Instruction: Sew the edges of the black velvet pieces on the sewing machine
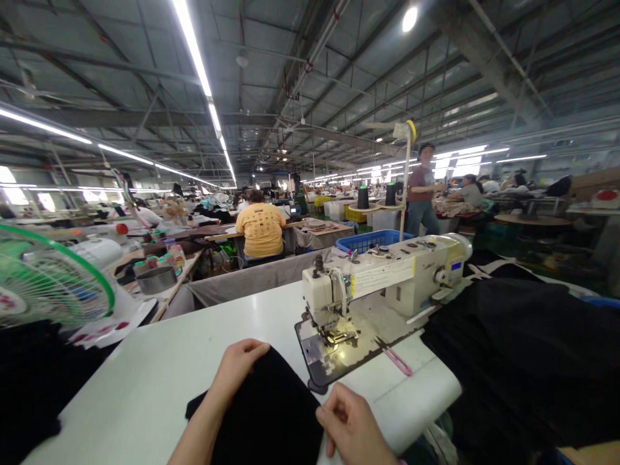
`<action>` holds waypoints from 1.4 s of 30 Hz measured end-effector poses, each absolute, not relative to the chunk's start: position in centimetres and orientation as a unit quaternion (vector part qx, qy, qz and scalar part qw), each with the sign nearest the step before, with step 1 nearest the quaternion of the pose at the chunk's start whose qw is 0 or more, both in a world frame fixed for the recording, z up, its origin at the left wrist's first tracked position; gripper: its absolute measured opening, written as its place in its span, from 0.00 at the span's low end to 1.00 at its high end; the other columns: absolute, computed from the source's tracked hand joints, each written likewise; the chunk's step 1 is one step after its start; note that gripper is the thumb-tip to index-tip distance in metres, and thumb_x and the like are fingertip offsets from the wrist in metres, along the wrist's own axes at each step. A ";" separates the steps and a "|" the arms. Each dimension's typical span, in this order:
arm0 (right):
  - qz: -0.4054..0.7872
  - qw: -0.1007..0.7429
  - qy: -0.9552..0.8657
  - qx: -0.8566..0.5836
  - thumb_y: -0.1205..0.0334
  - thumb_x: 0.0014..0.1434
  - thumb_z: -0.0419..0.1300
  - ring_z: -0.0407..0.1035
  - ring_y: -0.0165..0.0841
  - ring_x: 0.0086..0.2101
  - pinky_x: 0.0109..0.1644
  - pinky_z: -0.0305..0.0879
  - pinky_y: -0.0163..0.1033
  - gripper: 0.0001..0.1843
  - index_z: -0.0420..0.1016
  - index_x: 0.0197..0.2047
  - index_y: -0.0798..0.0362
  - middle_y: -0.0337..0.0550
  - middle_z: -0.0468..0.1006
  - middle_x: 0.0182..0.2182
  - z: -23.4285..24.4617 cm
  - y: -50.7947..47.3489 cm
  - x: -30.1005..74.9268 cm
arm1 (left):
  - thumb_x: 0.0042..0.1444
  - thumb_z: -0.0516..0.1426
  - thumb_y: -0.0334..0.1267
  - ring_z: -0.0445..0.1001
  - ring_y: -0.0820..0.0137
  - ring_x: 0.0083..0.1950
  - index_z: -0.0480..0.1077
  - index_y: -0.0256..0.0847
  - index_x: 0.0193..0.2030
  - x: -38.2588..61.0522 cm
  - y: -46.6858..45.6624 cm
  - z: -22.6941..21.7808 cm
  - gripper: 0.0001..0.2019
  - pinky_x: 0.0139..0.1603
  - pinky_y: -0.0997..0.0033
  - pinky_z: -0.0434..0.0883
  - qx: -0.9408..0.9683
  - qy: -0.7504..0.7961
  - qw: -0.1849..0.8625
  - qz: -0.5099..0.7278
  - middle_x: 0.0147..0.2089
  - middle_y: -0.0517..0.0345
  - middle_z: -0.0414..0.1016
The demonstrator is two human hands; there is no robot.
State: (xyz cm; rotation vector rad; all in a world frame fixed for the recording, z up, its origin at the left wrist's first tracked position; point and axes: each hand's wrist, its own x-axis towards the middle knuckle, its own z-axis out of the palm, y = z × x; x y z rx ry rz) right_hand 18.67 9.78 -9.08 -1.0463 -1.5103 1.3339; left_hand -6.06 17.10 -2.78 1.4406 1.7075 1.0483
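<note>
A piece of black fabric (pixel 265 413) lies on the white sewing table (pixel 203 336) right in front of me. My left hand (pixel 238 369) rests on its far left edge with the fingers curled over the cloth. My right hand (pixel 349 423) sits at the fabric's right edge, fingers bent inward against it. Just beyond my hands stands a cream sewing machine (pixel 387 278), its lit needle and presser foot (pixel 336 334) a short way past the cloth.
A big heap of black fabric (pixel 523 361) fills the right side. Pink scissors (pixel 394 358) lie by the machine's plate. A green fan (pixel 46 278) stands at left. A blue basket (pixel 371 240) is behind the machine. A seated person in yellow (pixel 261 229) works ahead.
</note>
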 end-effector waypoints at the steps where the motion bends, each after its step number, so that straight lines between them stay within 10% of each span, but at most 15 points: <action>1: 0.530 0.420 -0.603 -0.423 0.46 0.59 0.59 0.61 0.26 0.16 0.21 0.52 0.30 0.19 0.60 0.28 0.50 0.29 0.63 0.17 -9.2 9.7 18.6 | 0.34 0.60 0.58 0.63 0.69 0.22 0.75 0.37 0.27 -6.1 17.1 -2.6 0.24 0.26 0.68 0.61 0.556 0.651 0.331 0.399 0.24 0.55 0.72; 15: 0.529 0.436 -0.605 -0.405 0.29 0.59 0.56 0.56 0.25 0.15 0.19 0.46 0.30 0.30 0.59 0.30 0.49 0.29 0.62 0.15 -9.4 9.7 17.6 | 0.39 0.58 0.53 0.70 0.60 0.31 0.68 0.43 0.20 -5.2 17.1 -3.7 0.15 0.36 0.64 0.65 0.568 0.654 0.224 0.447 0.21 0.59 0.69; 26: 0.524 0.394 -0.638 -0.404 0.46 0.58 0.60 0.60 0.26 0.17 0.22 0.51 0.30 0.19 0.60 0.29 0.50 0.29 0.63 0.16 -9.9 9.8 17.6 | 0.45 0.51 0.70 0.62 0.66 0.23 0.71 0.39 0.23 -6.4 16.7 -3.3 0.31 0.25 0.67 0.61 0.448 0.667 0.334 0.493 0.19 0.59 0.62; 32: 0.555 0.406 -0.607 -0.400 0.43 0.59 0.57 0.58 0.25 0.15 0.19 0.49 0.30 0.20 0.59 0.30 0.49 0.28 0.63 0.17 -9.4 9.6 17.9 | 0.34 0.63 0.55 0.74 0.59 0.41 0.78 0.38 0.33 -6.5 16.5 -2.5 0.23 0.38 0.67 0.71 0.499 0.636 0.377 0.451 0.37 0.50 0.78; 42: 0.474 0.404 -0.652 -0.433 0.58 0.54 0.60 0.56 0.26 0.20 0.24 0.47 0.33 0.12 0.61 0.25 0.51 0.31 0.62 0.17 -9.3 9.6 17.9 | 0.45 0.52 0.61 0.69 0.59 0.32 0.68 0.44 0.23 -5.9 17.4 -3.3 0.22 0.38 0.61 0.64 0.598 0.656 0.222 0.403 0.24 0.57 0.70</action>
